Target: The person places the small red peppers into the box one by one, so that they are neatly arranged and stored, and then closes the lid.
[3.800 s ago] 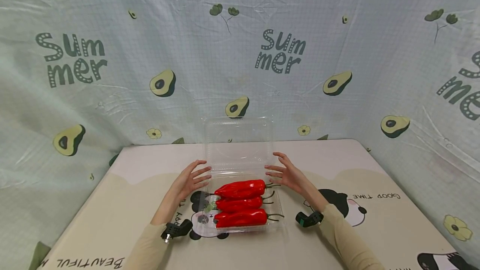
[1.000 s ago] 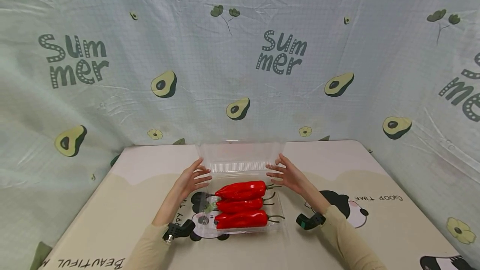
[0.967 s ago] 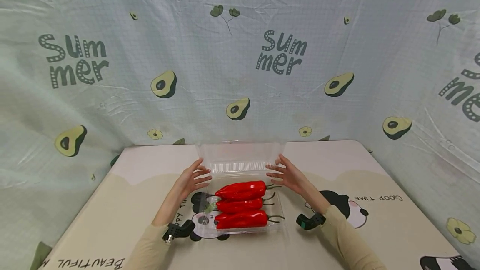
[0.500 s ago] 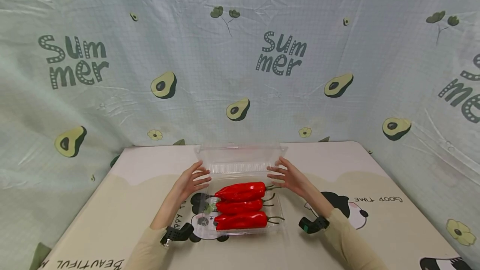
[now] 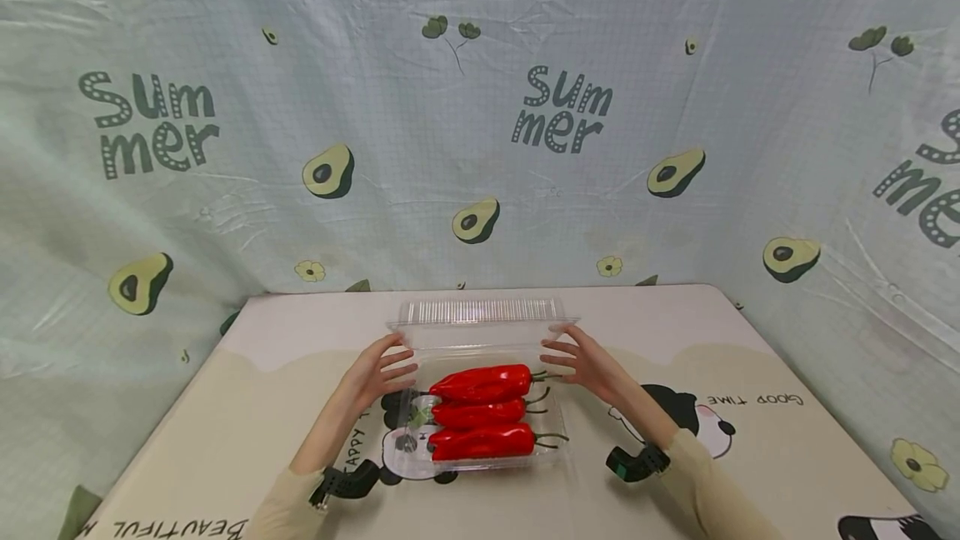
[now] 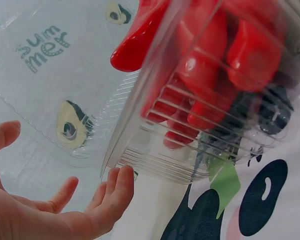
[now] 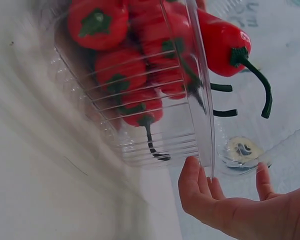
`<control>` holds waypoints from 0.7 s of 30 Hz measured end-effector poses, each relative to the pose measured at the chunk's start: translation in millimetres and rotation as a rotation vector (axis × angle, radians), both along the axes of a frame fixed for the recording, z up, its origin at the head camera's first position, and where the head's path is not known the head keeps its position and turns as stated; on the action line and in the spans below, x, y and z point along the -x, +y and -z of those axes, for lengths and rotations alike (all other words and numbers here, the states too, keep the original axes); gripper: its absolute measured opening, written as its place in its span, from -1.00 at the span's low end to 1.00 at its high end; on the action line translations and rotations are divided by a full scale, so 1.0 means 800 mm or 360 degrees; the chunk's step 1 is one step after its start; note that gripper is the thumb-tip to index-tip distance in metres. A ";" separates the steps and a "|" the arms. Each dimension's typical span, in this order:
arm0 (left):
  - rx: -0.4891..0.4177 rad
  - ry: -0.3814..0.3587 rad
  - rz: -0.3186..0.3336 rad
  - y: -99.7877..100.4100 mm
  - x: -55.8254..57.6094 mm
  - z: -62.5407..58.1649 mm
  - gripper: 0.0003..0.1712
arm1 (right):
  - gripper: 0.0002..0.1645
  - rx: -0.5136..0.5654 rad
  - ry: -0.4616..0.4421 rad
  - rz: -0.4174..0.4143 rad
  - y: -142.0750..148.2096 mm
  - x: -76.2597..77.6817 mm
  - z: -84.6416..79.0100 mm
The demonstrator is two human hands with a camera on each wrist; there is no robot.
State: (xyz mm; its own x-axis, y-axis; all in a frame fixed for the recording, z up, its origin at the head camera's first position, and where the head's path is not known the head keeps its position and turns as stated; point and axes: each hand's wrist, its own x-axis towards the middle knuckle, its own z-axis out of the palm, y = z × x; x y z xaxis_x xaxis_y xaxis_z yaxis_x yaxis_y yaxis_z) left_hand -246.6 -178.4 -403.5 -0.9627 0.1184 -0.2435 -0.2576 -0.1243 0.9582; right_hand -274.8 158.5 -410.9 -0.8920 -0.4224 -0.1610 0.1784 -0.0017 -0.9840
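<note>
A clear plastic hinged box (image 5: 558, 415) lies on the table, holding several long red peppers (image 5: 483, 383) with green stems. Its clear lid (image 5: 480, 333) stands raised at the back, hinged on the far side. My left hand (image 5: 378, 372) is at the back left corner, fingers spread, thumb side by the lid's edge; in the left wrist view its fingertips (image 6: 122, 175) meet the box's rim. At the back right corner, my right hand (image 5: 588, 363) has its upper fingers against the lid's edge. Its other fingertips (image 7: 191, 167) touch the box's rim in the right wrist view.
The table cover (image 5: 225, 432) is pale with panda prints and lettering. A light curtain (image 5: 420, 140) printed with avocados hangs behind the table and along both sides. Black wrist cameras (image 5: 347, 480) sit on both wrists.
The lid has swung on its hinge; its outer edge now shows lower and wider, with the ribbed wall on top. Both hands moved slightly apart and toward me. The peppers stay put.
</note>
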 end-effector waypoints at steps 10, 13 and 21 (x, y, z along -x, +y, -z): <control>0.0086 -0.0020 0.0064 0.000 -0.019 0.002 -0.31 | -0.19 -0.0130 -0.0056 0.0019 0.001 -0.018 -0.001; 0.0087 -0.0018 0.0058 0.000 -0.023 0.000 -0.30 | -0.18 -0.0169 -0.0045 -0.0003 0.003 -0.023 -0.002; 0.0122 -0.0039 0.0068 0.003 -0.036 -0.001 -0.23 | -0.12 -0.0222 -0.0113 0.0033 0.002 -0.034 -0.001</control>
State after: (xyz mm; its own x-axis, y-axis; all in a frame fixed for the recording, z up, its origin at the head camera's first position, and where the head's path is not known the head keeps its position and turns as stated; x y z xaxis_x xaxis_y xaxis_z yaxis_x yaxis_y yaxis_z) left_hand -217.7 -175.7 -403.0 -0.9508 0.1395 -0.2766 -0.2844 -0.0389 0.9579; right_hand -247.6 159.8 -410.5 -0.8846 -0.3731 -0.2797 0.2487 0.1298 -0.9598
